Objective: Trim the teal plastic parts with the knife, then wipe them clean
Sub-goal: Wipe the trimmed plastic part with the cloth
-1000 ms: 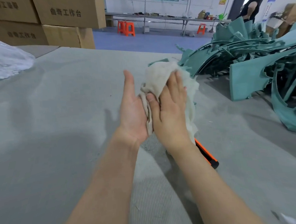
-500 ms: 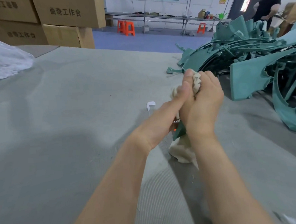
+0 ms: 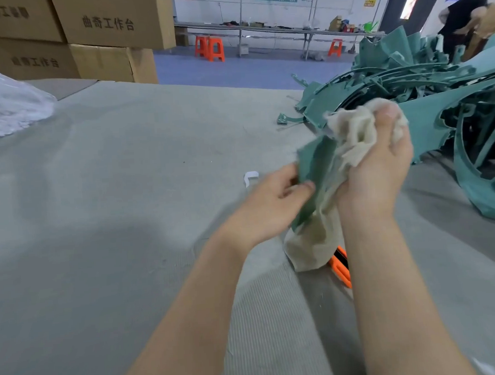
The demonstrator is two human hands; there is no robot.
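Since half a second ago the two hands have drawn apart in the head view: the left hand (image 3: 273,203) has dropped lower and nearer the body, and the right hand (image 3: 376,179) has carried the bunched cloth (image 3: 353,128) up and away, so that the teal part (image 3: 314,165), hidden before, now shows between them. That part is held above the tabletop (image 3: 125,194), its long axis running from low and near the left wrist up and away toward the right fingers (image 3: 385,121). The left fingers (image 3: 304,187) are closed on its near edge, thumb on top, pinching it steady; the right fingers are curled tight round the cloth, clamped on it, with the cloth's tail hanging down past the heel of the hand. The wiping stroke seems to run along the part's length, so the relation that matters is this: the unwiped stretch lies just below the right fingers, back toward the left ones. Both forearms reach forward, the right wrist raised, the left bent inward. The knife (image 3: 341,265) (orange, partly under the cloth's tail) lies on the tabletop below the right wrist, untouched. The pile of teal parts (image 3: 437,88) sits beyond the right fingers, and a white scrap (image 3: 250,177) just beyond the left knuckles.
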